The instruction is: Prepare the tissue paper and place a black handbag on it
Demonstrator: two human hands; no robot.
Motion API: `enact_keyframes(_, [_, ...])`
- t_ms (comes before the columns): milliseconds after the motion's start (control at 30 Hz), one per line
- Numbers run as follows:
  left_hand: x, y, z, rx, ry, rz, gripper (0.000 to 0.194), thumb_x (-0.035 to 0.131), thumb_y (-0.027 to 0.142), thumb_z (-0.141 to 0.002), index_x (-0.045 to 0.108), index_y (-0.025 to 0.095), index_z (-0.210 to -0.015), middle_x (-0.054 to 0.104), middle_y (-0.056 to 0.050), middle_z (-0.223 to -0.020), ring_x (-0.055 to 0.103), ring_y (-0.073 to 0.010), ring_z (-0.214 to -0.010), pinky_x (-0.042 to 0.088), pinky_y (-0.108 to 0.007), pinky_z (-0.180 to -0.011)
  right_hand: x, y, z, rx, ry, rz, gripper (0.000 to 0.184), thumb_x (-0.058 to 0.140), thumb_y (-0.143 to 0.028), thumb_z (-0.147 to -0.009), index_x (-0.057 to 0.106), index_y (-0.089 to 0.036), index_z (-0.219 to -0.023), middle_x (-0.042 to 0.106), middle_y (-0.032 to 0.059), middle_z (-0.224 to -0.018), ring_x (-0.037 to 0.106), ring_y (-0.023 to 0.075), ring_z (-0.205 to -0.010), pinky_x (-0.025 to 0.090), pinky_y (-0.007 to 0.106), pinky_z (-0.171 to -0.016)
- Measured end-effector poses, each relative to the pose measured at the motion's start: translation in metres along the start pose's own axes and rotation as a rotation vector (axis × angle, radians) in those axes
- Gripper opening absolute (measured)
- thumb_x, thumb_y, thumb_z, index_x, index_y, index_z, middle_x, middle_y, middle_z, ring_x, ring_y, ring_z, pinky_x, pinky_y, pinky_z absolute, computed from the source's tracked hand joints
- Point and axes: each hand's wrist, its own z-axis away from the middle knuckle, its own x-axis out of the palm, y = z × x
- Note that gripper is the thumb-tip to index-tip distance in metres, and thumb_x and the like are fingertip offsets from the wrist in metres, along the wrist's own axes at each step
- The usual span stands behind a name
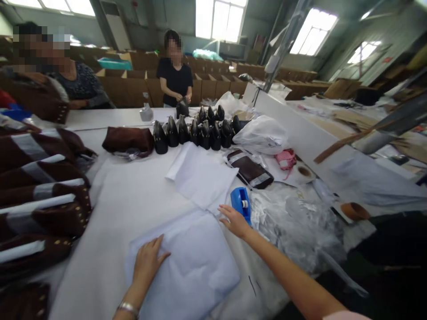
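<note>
A stack of thin white paper sheets (pixel 196 258) lies on the white-covered table close to me. My left hand (pixel 148 262) rests on the left part of that stack, fingers extended and thumb apart, a bracelet on the wrist. Over the far right corner of the stack is my right hand (pixel 235 221), its fingers spread; whether it touches the paper I cannot tell. Just beyond the right hand stands a blue tape dispenser (pixel 240 204). A loose white sheet (pixel 203 173) lies past the stack, its left edge curled up.
Brown studded bags (pixel 43 213) line the left side, and another brown bag (pixel 128 141) lies farther back. Several small black bags (pixel 205 134) stand in rows. Clear plastic bags (pixel 293 222) heap at right near a dark brown pouch (pixel 250 169). Two people work across the table.
</note>
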Motion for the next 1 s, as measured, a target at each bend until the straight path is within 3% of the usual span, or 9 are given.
enact_keyframes(133, [-0.031, 0.011, -0.007, -0.027, -0.093, 0.03, 0.052, 0.066, 0.04, -0.082, 0.054, 0.02, -0.129, 0.066, -0.01, -0.116, 0.057, -0.0257, -0.111, 0.039, -0.034, -0.098, 0.019, -0.006, -0.016, -0.108, -0.255, 0.004, 0.057, 0.07, -0.022, -0.078, 0.055, -0.018, -0.133, 0.047, 0.0153, -0.143, 0.043, 0.0293, -0.132, 0.035, 0.046, -0.11])
enact_keyframes(267, [-0.045, 0.011, -0.018, -0.022, -0.239, 0.075, 0.04, 0.07, 0.039, -0.078, 0.063, 0.022, -0.113, 0.068, -0.007, -0.111, 0.06, -0.0245, -0.107, 0.042, -0.03, -0.09, 0.047, -0.021, -0.043, -0.202, -0.415, 0.008, 0.083, 0.082, -0.023, -0.064, 0.047, -0.025, -0.14, 0.039, 0.0129, -0.15, 0.034, 0.0328, -0.138, 0.025, 0.051, -0.113])
enact_keyframes(400, [-0.059, 0.015, -0.011, 0.027, -0.279, 0.111, 0.027, 0.069, 0.039, -0.078, 0.067, 0.024, -0.1, 0.069, -0.003, -0.104, 0.063, -0.0221, -0.099, 0.044, -0.026, -0.081, 0.06, -0.044, -0.07, -0.266, -0.543, 0.101, 0.097, 0.088, -0.026, -0.055, 0.044, -0.024, -0.142, 0.056, 0.0149, -0.134, 0.041, 0.0351, -0.132, 0.018, 0.054, -0.113])
enact_keyframes(467, [-0.068, 0.02, -0.002, 0.063, -0.272, 0.134, 0.02, 0.067, 0.037, -0.081, 0.066, 0.025, -0.097, 0.068, -0.001, -0.101, 0.063, -0.0204, -0.098, 0.044, -0.025, -0.08, 0.059, -0.053, -0.079, -0.272, -0.595, 0.148, 0.089, 0.088, -0.026, -0.054, 0.052, -0.025, -0.136, 0.068, 0.0121, -0.116, 0.054, 0.0335, -0.118, 0.024, 0.051, -0.111])
enact_keyframes(567, [-0.082, 0.03, 0.017, 0.099, -0.255, 0.165, 0.012, 0.064, 0.033, -0.084, 0.065, 0.025, -0.094, 0.067, -0.001, -0.097, 0.062, -0.0193, -0.096, 0.043, -0.025, -0.078, 0.05, -0.065, -0.081, -0.3, -0.715, 0.215, 0.047, 0.083, -0.024, -0.062, 0.072, -0.025, -0.107, 0.073, 0.0081, -0.096, 0.064, 0.0291, -0.098, 0.041, 0.039, -0.096])
enact_keyframes(633, [-0.092, 0.037, 0.033, 0.096, -0.247, 0.175, 0.011, 0.062, 0.03, -0.085, 0.064, 0.025, -0.094, 0.067, 0.0, -0.096, 0.062, -0.0188, -0.095, 0.043, -0.025, -0.078, 0.039, -0.072, -0.073, -0.34, -0.775, 0.219, 0.016, 0.076, -0.023, -0.069, 0.076, -0.024, -0.085, 0.073, 0.0071, -0.093, 0.065, 0.0263, -0.093, 0.046, 0.031, -0.083])
enact_keyframes(700, [-0.105, 0.047, 0.054, 0.091, -0.246, 0.182, 0.01, 0.062, 0.026, -0.084, 0.063, 0.026, -0.095, 0.066, 0.0, -0.095, 0.062, -0.0181, -0.094, 0.043, -0.025, -0.077, 0.023, -0.081, -0.058, -0.376, -0.795, 0.193, 0.006, 0.07, -0.022, -0.074, 0.075, -0.024, -0.077, 0.073, 0.0056, -0.097, 0.066, 0.0238, -0.09, 0.045, 0.027, -0.076])
enact_keyframes(867, [-0.132, 0.084, 0.122, 0.051, -0.293, 0.175, 0.017, 0.059, 0.018, -0.081, 0.061, 0.028, -0.096, 0.067, 0.001, -0.095, 0.063, -0.02, -0.093, 0.044, -0.027, -0.075, -0.025, -0.106, 0.009, -0.354, -0.774, 0.248, 0.024, 0.058, -0.012, -0.072, 0.074, -0.027, -0.081, 0.073, 0.0036, -0.079, 0.067, 0.0233, -0.075, 0.044, 0.028, -0.067])
enact_keyframes(1000, [-0.132, 0.111, 0.18, 0.005, -0.402, 0.213, 0.047, 0.059, 0.021, -0.081, 0.051, 0.032, -0.126, 0.067, -0.004, -0.11, 0.062, -0.0242, -0.1, 0.047, -0.032, -0.082, -0.045, -0.115, 0.084, -0.275, -0.693, 0.22, 0.036, 0.056, -0.012, -0.075, 0.073, -0.032, -0.1, 0.073, 0.0043, -0.085, 0.067, 0.0233, -0.077, 0.045, 0.03, -0.073])
